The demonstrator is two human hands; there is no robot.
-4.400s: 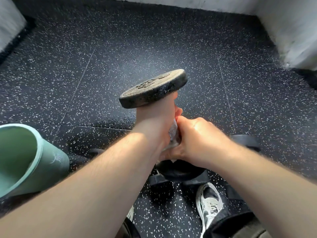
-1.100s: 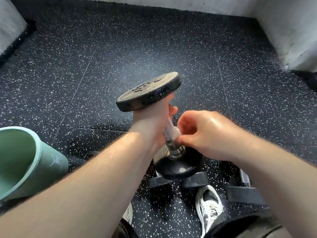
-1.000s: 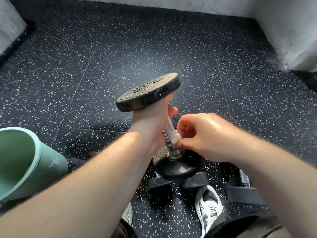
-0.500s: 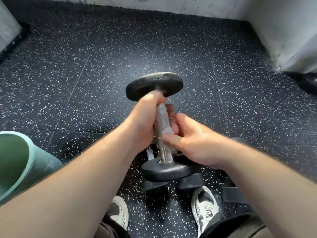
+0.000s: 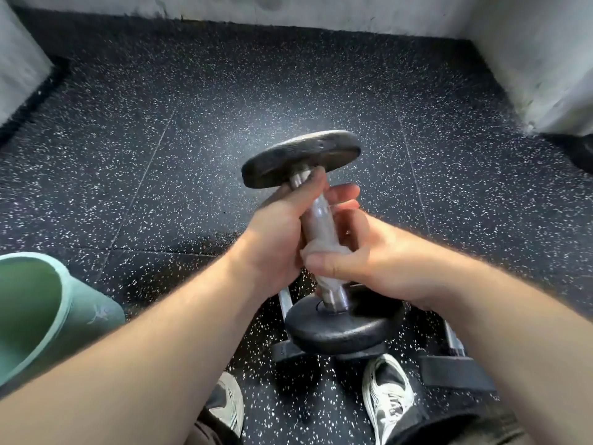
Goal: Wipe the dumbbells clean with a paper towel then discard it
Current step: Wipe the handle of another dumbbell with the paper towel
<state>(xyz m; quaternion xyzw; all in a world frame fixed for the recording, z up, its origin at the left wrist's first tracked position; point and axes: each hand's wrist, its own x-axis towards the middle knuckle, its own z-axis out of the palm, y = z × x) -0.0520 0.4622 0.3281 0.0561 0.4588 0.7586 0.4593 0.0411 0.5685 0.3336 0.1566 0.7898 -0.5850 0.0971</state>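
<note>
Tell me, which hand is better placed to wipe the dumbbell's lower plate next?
Right, probably. The right hand is curled round the handle just above the lower plate, while the left hand grips the handle higher up, bearing its weight.

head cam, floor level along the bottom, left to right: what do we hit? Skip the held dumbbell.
green bin → left shoe → right shoe → floor dumbbell
</note>
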